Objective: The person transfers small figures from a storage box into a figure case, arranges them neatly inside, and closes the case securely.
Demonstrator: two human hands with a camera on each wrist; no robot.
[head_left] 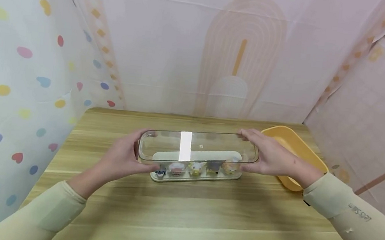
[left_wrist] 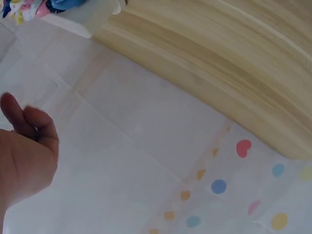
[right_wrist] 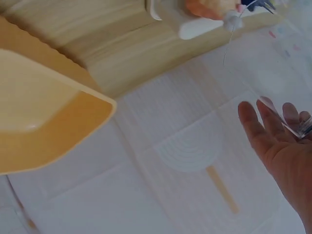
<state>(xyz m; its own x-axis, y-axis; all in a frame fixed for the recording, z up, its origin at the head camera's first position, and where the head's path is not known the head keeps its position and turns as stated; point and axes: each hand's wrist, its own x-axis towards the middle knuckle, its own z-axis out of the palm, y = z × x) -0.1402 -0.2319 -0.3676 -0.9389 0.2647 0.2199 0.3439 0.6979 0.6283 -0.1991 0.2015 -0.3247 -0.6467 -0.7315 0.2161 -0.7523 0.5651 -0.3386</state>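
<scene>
Both hands, left (head_left: 123, 159) and right (head_left: 268, 155), clamp fingers on the ends of the clear cover (head_left: 198, 147), apparently just above its base (head_left: 195, 177) on the desk (head_left: 182, 216). Light, stiff, slippery; end grips suit.

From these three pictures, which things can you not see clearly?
- Little figures, head view: too small to identify, seen through the clear cover.
- Yellow tub, head view: partly hidden by the right hand.
- Left hand, left wrist view: cut off by the edge; its grip is unseen.
</scene>
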